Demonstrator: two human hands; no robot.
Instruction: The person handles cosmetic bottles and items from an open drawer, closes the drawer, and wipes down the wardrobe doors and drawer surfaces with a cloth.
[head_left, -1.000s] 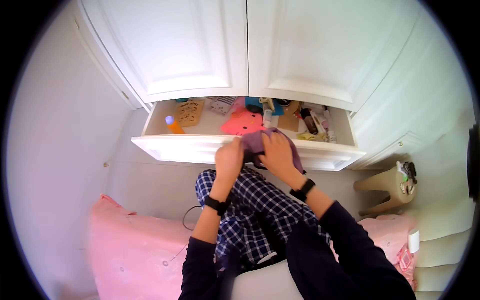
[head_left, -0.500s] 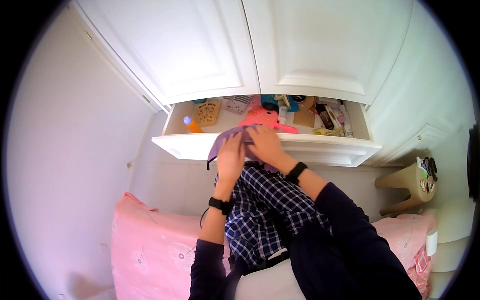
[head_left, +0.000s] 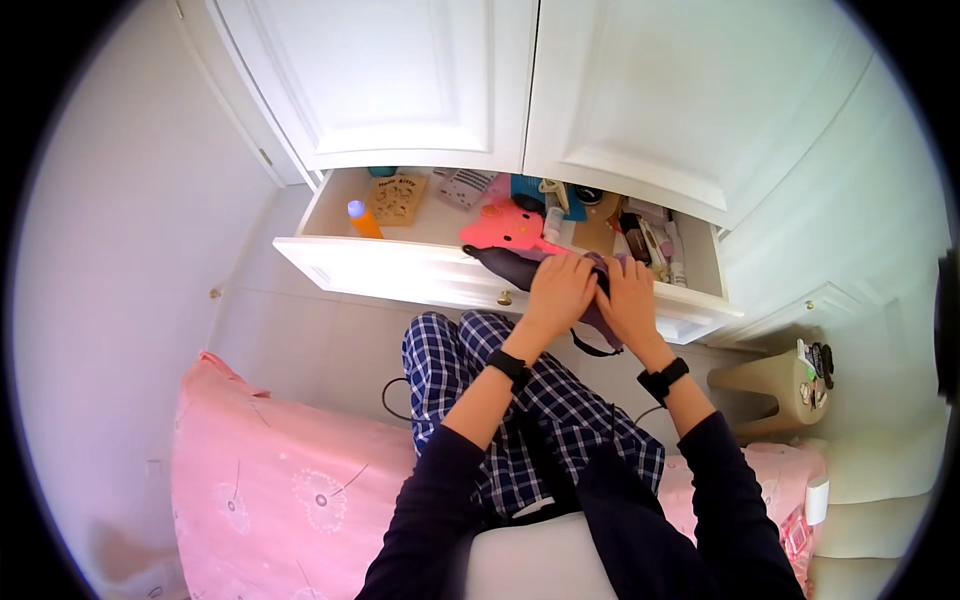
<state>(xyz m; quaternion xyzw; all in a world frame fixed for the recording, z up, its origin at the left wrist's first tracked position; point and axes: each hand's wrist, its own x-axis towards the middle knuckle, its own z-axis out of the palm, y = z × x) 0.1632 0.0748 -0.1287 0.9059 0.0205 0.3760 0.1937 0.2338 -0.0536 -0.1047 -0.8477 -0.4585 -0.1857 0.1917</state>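
A soft-looking purple and black item (head_left: 508,268) with a thin black strap hanging below it is held over the front edge of the open drawer (head_left: 390,268). A dark tapered end of it points left; its exact kind I cannot make out. My left hand (head_left: 560,290) is closed around its middle. Close beside it, my right hand (head_left: 630,295) grips the right part, thumbs nearly touching. Just behind in the drawer lie a pink character-shaped thing (head_left: 500,228), a white tube or bottle (head_left: 553,222) and a brown card (head_left: 595,235).
An orange bottle with a purple cap (head_left: 364,220) and a Hello Kitty pad (head_left: 397,200) are at the drawer's left. Several tubes (head_left: 672,250) fill its right. A beige stool (head_left: 765,385) holds small items. Pink bedding (head_left: 290,470) lies behind my legs.
Both hands have moved right along the drawer front with the purple item. It has turned, so its black side and the hanging strap now show. The view has shifted slightly.
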